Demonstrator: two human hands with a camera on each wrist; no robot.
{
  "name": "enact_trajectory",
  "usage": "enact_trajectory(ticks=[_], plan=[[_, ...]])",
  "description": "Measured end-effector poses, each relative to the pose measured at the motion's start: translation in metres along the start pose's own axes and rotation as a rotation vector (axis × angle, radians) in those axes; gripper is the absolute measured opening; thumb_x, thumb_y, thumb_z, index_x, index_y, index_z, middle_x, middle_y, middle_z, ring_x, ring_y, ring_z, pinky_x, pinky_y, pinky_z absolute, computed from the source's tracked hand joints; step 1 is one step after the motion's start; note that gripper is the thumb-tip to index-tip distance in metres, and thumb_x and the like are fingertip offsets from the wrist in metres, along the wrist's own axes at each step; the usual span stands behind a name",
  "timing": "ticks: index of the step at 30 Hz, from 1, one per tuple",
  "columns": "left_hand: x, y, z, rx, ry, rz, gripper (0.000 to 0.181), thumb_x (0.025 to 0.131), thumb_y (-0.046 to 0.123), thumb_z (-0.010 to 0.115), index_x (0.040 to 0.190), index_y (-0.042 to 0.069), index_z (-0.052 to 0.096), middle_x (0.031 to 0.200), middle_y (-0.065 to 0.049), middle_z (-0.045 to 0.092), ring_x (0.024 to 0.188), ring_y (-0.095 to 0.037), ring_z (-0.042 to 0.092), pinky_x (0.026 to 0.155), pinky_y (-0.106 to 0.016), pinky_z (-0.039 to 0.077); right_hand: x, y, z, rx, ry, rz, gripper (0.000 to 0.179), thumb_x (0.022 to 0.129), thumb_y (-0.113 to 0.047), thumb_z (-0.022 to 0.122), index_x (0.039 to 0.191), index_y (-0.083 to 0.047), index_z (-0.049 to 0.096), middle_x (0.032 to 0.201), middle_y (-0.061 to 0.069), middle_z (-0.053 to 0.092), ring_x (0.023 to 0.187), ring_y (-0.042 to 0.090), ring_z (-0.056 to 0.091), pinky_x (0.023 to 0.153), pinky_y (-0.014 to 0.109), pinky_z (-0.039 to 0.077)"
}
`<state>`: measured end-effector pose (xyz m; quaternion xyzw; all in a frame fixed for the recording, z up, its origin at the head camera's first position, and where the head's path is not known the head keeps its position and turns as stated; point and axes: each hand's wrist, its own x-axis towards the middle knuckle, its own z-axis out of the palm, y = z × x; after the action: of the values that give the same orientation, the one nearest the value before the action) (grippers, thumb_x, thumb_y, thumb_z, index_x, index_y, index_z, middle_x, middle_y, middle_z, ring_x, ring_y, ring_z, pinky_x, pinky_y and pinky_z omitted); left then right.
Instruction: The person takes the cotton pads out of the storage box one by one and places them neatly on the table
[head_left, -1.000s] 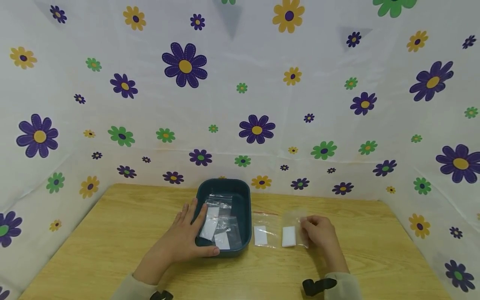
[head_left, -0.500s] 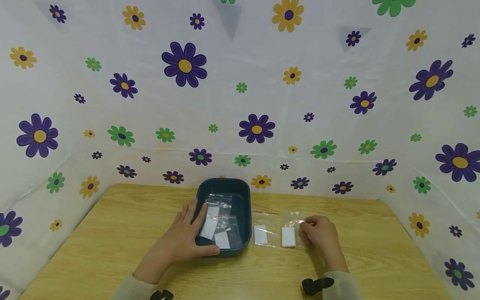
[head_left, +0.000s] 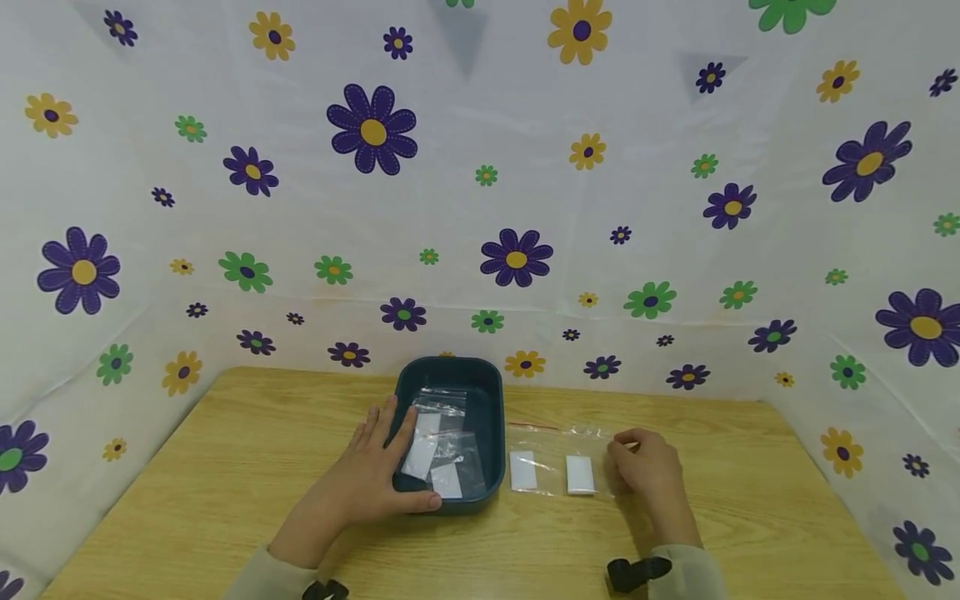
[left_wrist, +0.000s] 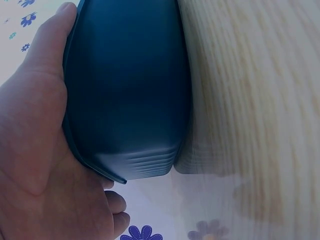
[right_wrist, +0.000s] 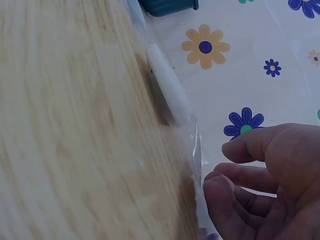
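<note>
My left hand [head_left: 375, 471] lies over the left and near rim of a dark teal plastic tray [head_left: 492, 417], fingers spread and straight, thumb along the near edge. Inside the tray are clear zip-lock bags [head_left: 468, 450] with white pieces in them. To its right, a clear zip-lock bag [head_left: 546, 458] with a red seal line and a white piece lies flat on the table. Beside it is another zip-lock bag [head_left: 603, 479] holding a white block [head_left: 580, 475]. My right hand [head_left: 648, 467] pinches this bag's right edge near the top; in the right wrist view the clear film reaches the fingertips.
The wooden table [head_left: 735, 500] ends at a white curtain [head_left: 450, 208] printed with flowers, which stands behind and along both sides. Black straps with camera mounts [head_left: 637, 573] sit on both wrists.
The right-hand bag has flattened beside the other bag, its film spreading to the right. My right hand has shifted slightly right. My left hand stays on the tray.
</note>
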<state>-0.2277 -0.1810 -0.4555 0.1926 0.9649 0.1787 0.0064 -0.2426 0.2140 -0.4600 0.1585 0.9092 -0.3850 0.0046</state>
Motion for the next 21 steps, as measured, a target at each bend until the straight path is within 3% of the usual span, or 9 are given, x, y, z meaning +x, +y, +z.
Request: enact_trajectory(ticks=[14,17,21], plan=[[-0.002,-0.001,0.000,0.002,-0.011,-0.006,0.127,0.069,0.089,0.057,0.161,0.013,0.017,0.166,-0.021,-0.002,0.151,-0.049,0.003,0.120,-0.061,0.012,-0.001,-0.002,-0.001,-0.025,0.041,-0.039,0.035,0.096,-0.027,0.060,0.121,-0.004,0.066,0.099,0.014,0.066,0.079,0.024,0.058,0.061,0.030,0.049],[-0.001,-0.001,-0.001,0.003,-0.010,-0.007,0.127,0.069,0.089,0.057,0.161,0.012,0.017,0.166,-0.022,-0.002,0.151,-0.049,0.003,0.120,-0.061,0.013,-0.001,-0.005,-0.002,0.034,0.032,-0.076,0.036,0.097,-0.028,0.060,0.124,-0.006,0.066,0.101,0.014,0.067,0.079,0.022,0.061,0.063,0.030,0.052],[-0.001,0.001,-0.002,-0.001,-0.013,-0.009,0.128,0.068,0.090,0.057,0.161,0.012,0.018,0.166,-0.022,-0.001,0.151,-0.049,0.003,0.120,-0.061,0.013,0.000,-0.013,-0.002,0.190,-0.007,-0.120,0.039,0.098,-0.027,0.060,0.132,-0.007,0.061,0.105,0.014,0.067,0.082,0.021,0.065,0.068,0.030,0.058]])
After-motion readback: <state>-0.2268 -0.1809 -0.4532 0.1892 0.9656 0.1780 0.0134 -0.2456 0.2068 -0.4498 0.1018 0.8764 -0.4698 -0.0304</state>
